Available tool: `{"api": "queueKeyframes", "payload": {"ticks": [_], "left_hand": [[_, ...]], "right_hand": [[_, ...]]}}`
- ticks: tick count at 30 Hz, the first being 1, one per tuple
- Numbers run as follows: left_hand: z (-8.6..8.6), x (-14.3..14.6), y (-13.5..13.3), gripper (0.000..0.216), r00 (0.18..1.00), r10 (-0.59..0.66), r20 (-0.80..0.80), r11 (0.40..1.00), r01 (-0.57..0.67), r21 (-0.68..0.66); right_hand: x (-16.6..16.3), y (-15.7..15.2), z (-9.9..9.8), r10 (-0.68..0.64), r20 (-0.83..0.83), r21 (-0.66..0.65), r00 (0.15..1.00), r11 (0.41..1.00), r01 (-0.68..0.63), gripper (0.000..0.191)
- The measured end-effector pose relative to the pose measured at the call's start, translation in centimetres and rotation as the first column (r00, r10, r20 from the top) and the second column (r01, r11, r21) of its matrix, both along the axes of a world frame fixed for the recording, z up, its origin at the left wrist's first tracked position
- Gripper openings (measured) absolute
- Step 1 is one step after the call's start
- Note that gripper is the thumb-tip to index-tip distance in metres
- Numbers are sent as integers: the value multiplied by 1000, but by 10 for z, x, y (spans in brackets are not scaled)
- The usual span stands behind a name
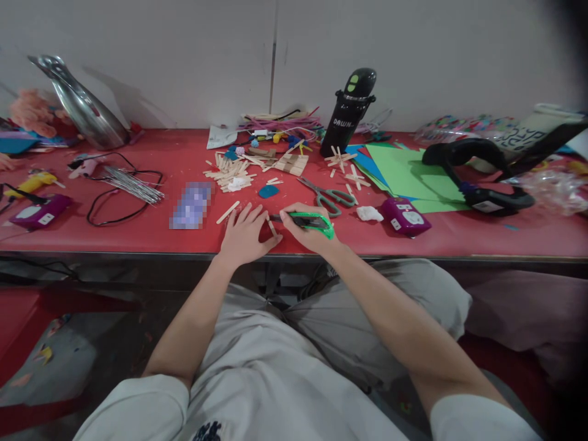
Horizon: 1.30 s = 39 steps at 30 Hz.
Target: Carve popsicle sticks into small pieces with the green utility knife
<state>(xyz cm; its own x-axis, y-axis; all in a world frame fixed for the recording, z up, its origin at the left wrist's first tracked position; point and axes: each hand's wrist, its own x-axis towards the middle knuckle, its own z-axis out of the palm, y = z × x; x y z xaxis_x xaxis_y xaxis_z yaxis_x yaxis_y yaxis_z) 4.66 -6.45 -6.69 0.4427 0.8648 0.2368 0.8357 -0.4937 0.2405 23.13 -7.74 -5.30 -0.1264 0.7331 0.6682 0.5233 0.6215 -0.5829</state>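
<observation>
My left hand (pixel 242 237) lies low on the red table, fingers spread, pinning a short wooden craft stick (pixel 272 227) between fingertip and thumb. Wrapped round a green utility knife (pixel 321 223), my right hand (pixel 316 242) points the blade at that stick from the right. Whether the blade touches the wood I cannot tell. Another craft stick (pixel 228 212) lies beside my left fingers. Just beyond my hands are a blue oval piece (pixel 269 192) and grey-green scissors (pixel 327 203). A heap of craft sticks (pixel 229 170) sits farther back.
A black bottle (pixel 343 122) stands near the wall, with green paper sheets (pixel 404 171) to its right. Purple boxes rest at right (pixel 407 217) and far left (pixel 41 211). A metal jug (pixel 87 107) and bundled wires (pixel 135 184) occupy the left. The table's edge (pixel 413 254) runs below my hands.
</observation>
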Motion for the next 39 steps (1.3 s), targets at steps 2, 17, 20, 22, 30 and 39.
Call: {"api": "queueKeyframes", "payload": {"ticks": [2,17,20,22,30,39], "left_hand": [[0,0,0,65,1000,-1,1,1000,1,-3],[3,0,0,65,1000,3,-10,1000,-3,-24],[3,0,0,65,1000,2,-7,1000,-3,-19],[3,1,0,65,1000,6,-3,1000,-6,-16],[5,1,-1,65,1000,10,-7,1000,-10,-24],[4,1,-1,68,1000,10,-17,1000,-11,-22]], "right_hand": [[0,0,0,10,-6,-3,1000,1000,-10,20],[-2,-1,0,-17,23,-17,1000,1000,18,24],[-1,-1,0,-27,34,-13,999,1000,28,23],[0,-1,-1,-26,49,-6,998,1000,27,21],[-1,-1,-1,-30,35,10,999,1000,30,19],[-2,0,0,-14,14,24,1000,1000,13,17]]}}
